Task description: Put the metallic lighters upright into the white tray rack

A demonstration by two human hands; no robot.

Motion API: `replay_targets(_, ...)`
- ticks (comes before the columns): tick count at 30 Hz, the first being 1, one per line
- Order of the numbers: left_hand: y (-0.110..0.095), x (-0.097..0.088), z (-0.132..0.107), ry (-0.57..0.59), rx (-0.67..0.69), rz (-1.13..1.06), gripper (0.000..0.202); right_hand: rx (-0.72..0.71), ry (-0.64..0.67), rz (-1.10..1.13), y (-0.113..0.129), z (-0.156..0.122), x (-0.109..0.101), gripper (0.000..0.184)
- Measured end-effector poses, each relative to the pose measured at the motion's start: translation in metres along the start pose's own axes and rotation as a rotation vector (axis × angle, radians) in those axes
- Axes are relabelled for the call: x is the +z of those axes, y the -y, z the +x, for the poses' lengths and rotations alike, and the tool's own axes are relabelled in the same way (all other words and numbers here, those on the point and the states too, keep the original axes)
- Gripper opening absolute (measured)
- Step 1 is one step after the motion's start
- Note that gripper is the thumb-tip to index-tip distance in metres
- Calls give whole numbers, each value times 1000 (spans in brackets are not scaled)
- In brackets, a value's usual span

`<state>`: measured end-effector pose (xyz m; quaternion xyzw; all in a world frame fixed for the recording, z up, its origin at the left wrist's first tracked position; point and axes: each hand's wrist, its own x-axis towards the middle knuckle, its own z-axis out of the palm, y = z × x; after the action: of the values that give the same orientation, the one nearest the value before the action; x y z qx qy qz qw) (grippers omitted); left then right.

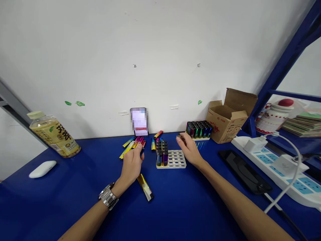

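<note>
On the blue worktop [175, 207] lay one white rounded object [42, 169] and one bottle [55, 135]. The left hand [131, 164], fingers curled, partly hid a heap of lighters [127, 150]; its hold could not be told. One propped phone [140, 122] had a pixelated screen. One yellow lighter [145, 187] lay apart. One white tray [177, 161] held two columns of upright lighters [162, 157], the rear ones overlapping. The right hand [189, 149], fingers closed, pinched one mostly hidden lighter [178, 136] beside it. Behind stood one packed tray [204, 139], one open carton [227, 125], one black phone [244, 171], and one power strip [278, 170], cut off rightward.
</note>
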<state>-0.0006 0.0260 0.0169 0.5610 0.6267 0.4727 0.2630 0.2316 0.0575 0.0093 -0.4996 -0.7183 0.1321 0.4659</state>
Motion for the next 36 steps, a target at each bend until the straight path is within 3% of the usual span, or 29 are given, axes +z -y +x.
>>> replay_targets(5, -3, -1, -1, 6, 3, 48, 53, -33, -71, 16, 1, 1, 2, 27)
replay_targets(11, -10, -3, -4, 36, 8, 80, 54, 61, 10, 264, 4, -1, 7, 29)
replay_targets(22, -11, 0, -8, 145, 21, 26, 54, -117, 190, 69, 9, -2, 10, 23)
replay_targets(26, -16, -1, -14, 157, 83, 20, 53, -120, 70, 98, 15, -6, 8, 32)
replay_targets(30, -19, -2, -20, 232, 177, 3, 42, -319, -61, 75, 30, -10, 4, 15)
replay_targets(36, -16, -2, -30, 226, 289, -32, 24, -548, 89, -17, 62, -19, 8, 31)
